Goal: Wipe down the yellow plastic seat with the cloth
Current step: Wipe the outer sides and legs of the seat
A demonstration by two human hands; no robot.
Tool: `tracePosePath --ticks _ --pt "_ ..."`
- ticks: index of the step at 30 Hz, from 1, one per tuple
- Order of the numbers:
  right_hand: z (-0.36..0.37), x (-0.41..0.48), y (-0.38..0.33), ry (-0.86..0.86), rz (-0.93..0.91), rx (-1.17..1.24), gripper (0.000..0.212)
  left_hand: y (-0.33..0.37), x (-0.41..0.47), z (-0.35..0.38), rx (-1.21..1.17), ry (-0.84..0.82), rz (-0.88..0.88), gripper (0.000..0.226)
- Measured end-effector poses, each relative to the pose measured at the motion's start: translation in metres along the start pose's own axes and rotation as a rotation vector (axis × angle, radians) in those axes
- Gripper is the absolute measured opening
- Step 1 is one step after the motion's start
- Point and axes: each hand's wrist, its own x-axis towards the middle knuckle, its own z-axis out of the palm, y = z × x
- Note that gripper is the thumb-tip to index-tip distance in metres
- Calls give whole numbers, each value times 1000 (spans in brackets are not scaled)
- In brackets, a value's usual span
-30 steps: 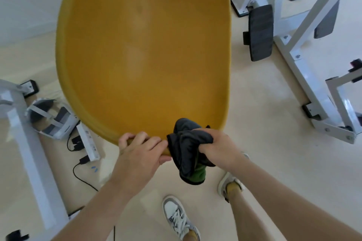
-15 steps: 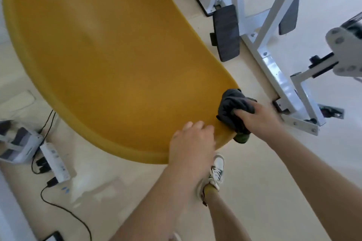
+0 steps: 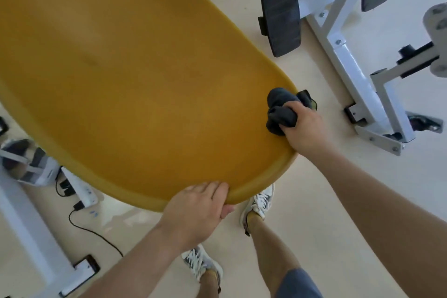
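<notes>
While the left hand (image 3: 196,210) grips the seat (image 3: 145,75) rim, the right hand (image 3: 302,126) presses the bunched cloth (image 3: 280,109) at its edge; next, sweep inward.

What you have in view, counted

One yellow seat (image 3: 135,75), one dark cloth (image 3: 280,109), two hands, two sneakers, one power strip (image 3: 79,189).

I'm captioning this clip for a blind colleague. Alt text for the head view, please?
The right hand presses a dark cloth on the yellow seat near its edge, while the left hand grips the near rim.
</notes>
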Motion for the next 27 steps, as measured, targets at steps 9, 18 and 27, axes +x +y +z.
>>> tracePosePath --ticks 9,18,27 --pt "-61 -67 17 90 -16 265 32 122 99 5 -92 110 -290 41" --pt "-77 -15 40 243 -81 125 32 153 153 16 -133 244 -321 37" --pt "-59 -147 43 316 74 490 21 140 115 19 -645 428 -105 16"
